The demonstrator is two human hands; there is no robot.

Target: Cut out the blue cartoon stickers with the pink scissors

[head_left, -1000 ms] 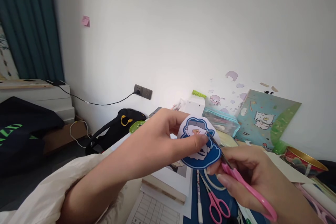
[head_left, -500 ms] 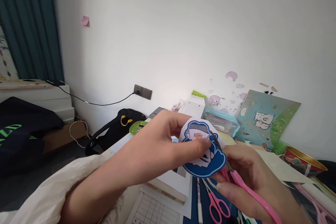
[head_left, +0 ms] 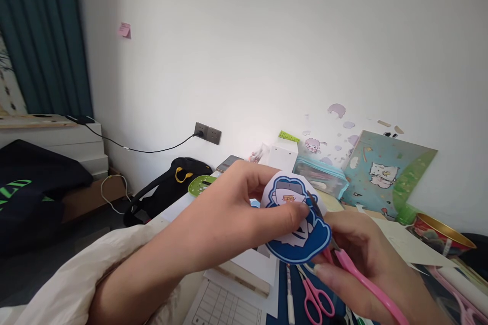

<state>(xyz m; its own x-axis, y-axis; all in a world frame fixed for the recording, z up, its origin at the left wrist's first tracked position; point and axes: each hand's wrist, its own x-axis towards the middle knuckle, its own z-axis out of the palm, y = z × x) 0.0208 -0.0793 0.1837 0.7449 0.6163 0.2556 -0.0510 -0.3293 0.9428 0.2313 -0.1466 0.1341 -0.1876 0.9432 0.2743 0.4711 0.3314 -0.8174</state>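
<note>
Near the middle of the view my left hand (head_left: 244,208) pinches a blue and white paper cutout (head_left: 297,249), its thumb lying across the front. The cutout shows a cartoon figure, with white paper margin around its top. My right hand (head_left: 366,259) is wrapped round the pink handles of a pair of scissors (head_left: 353,269). The scissors' blades meet the cutout's right edge, just beyond my left thumb; their lower part is partly behind the paper. A second pair of pink scissors (head_left: 314,297) lies on the dark blue surface below, beside a white pen (head_left: 290,294).
Behind my hands stand a clear pencil case (head_left: 322,175), a white box (head_left: 282,155) and a teal cartoon folder (head_left: 385,175). A red and gold bowl (head_left: 444,233) is at the right. A gridded sheet (head_left: 223,304) lies below; a black backpack (head_left: 163,193) is at the left.
The cutout has turned slightly and its lower part has shifted a little down and right. My left thumb has moved slightly with it. The right hand has hardly moved.
</note>
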